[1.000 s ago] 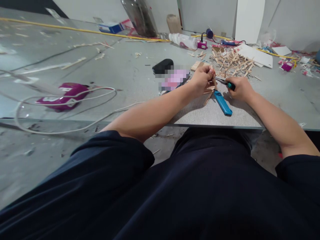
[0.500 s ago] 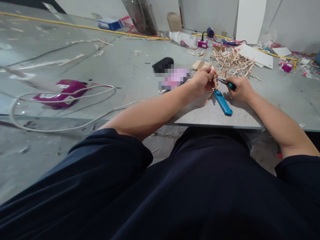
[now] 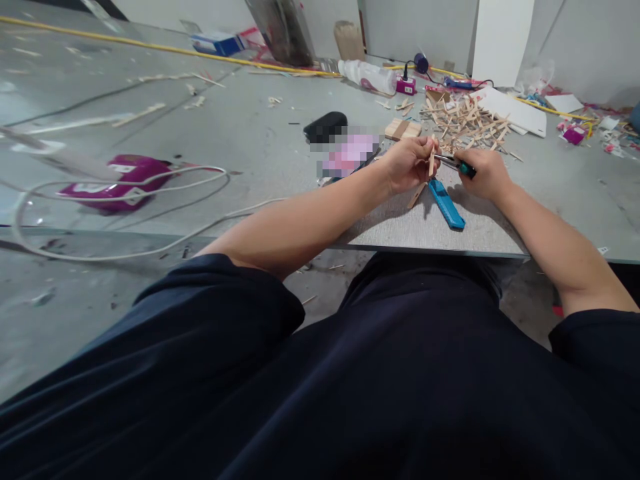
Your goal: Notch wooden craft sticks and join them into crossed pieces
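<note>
My left hand (image 3: 409, 163) is closed around a small wooden stick (image 3: 431, 162) held upright above the grey board (image 3: 425, 227). My right hand (image 3: 484, 175) grips small pliers with a green handle (image 3: 460, 164), their metal jaws touching the stick. A blue utility knife (image 3: 446, 204) lies on the board just below both hands, beside a loose wooden stick (image 3: 415, 196).
A heap of wooden stick pieces (image 3: 467, 123) lies behind the hands, with a small stack of sticks (image 3: 403, 129) to its left. A black case (image 3: 325, 125), a magenta tool (image 3: 117, 181) with a white cable (image 3: 150, 250), white boards and clutter lie on the floor.
Both hands have shifted slightly; the stick now stands more upright between them, with the pliers still at it. The view has drifted a little.
</note>
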Tool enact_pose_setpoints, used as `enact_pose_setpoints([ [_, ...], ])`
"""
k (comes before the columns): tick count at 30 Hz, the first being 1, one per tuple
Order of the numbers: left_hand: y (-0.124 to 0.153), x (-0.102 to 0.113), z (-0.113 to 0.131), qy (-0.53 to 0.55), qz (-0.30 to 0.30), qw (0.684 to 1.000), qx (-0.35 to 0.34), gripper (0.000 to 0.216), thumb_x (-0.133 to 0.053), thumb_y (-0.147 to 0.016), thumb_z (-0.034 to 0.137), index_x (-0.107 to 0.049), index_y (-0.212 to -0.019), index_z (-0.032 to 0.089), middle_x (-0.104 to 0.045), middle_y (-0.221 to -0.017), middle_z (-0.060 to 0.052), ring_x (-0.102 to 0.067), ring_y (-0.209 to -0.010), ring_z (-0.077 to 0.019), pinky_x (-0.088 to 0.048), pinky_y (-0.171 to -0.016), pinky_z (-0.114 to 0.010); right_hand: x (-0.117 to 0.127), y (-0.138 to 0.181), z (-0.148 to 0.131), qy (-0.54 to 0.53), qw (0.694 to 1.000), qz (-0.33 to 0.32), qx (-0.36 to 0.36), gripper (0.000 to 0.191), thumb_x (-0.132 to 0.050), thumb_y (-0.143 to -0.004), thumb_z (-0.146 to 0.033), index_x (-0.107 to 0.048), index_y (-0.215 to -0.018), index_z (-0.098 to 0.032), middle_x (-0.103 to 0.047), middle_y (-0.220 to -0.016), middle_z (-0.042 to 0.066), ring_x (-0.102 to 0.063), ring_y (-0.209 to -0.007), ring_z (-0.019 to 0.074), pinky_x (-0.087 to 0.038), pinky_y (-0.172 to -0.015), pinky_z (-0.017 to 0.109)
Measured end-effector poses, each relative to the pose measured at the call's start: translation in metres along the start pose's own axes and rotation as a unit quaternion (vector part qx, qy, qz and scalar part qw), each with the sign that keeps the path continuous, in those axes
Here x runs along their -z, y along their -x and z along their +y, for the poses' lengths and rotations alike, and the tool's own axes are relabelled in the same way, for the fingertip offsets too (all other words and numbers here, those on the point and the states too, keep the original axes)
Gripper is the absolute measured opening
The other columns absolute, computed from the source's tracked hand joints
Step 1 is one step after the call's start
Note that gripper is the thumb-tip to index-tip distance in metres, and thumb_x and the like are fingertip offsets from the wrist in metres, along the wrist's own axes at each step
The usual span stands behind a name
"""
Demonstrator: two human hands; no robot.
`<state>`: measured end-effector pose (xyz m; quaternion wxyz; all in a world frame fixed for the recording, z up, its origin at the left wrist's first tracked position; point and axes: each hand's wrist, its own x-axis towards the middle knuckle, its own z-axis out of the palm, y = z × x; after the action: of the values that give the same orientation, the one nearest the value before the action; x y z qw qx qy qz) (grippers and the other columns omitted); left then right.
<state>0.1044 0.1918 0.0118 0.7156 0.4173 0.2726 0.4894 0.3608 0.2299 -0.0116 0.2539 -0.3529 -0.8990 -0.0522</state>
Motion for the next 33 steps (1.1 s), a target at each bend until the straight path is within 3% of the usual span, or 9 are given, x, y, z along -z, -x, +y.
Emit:
enact_pose_setpoints([
  [7,0.0,-0.001,0.004,0.038,-0.008,0.999,0.006,0.036,-0.058,-0.116,0.013,-0.058,-0.081,0.022,-0.047,-0.07,0.005,-0.053,-0.054,-0.006,-0.05,-0.058,-0.016,0.0,0.0,0.005,-0.004,0.999,0.045,0.017,0.031,-0.06,-0.101,-0.042,-0.077,-0.125,-0.033,-0.087,-0.119,0.009,-0.081,-0.114,0.041,-0.063,-0.1,0.059],
  [15,-0.002,-0.001,0.008,-0.002,0.039,0.998,-0.042,0.026,-0.07,-0.112,0.017,-0.062,-0.088,0.021,-0.059,-0.07,0.007,-0.06,-0.056,-0.0045,-0.05,-0.057,-0.016,0.0,0.0,0.015,-0.021,0.997,0.073,0.008,0.036,-0.058,-0.102,-0.045,-0.076,-0.13,-0.03,-0.087,-0.122,0.011,-0.084,-0.114,0.0435,-0.065,-0.1,0.062],
  [20,0.003,-0.005,0.009,-0.02,0.051,0.995,-0.078,0.025,-0.078,-0.107,0.014,-0.061,-0.09,0.022,-0.064,-0.07,0.009,-0.065,-0.058,-0.0045,-0.052,-0.059,-0.015,0.0,0.001,0.016,-0.032,0.999,0.044,-0.005,0.035,-0.06,-0.106,-0.048,-0.075,-0.132,-0.03,-0.088,-0.126,0.012,-0.083,-0.116,0.04,-0.064,-0.103,0.059],
  [33,0.004,-0.004,0.008,-0.037,0.047,0.997,-0.058,0.023,-0.074,-0.109,0.014,-0.061,-0.092,0.023,-0.065,-0.071,0.009,-0.07,-0.061,-0.0072,-0.055,-0.065,-0.02,0.001,0.001,0.008,-0.035,0.999,0.023,0.008,0.039,-0.059,-0.102,-0.043,-0.076,-0.134,-0.028,-0.088,-0.126,0.013,-0.081,-0.116,0.0378,-0.063,-0.102,0.055],
])
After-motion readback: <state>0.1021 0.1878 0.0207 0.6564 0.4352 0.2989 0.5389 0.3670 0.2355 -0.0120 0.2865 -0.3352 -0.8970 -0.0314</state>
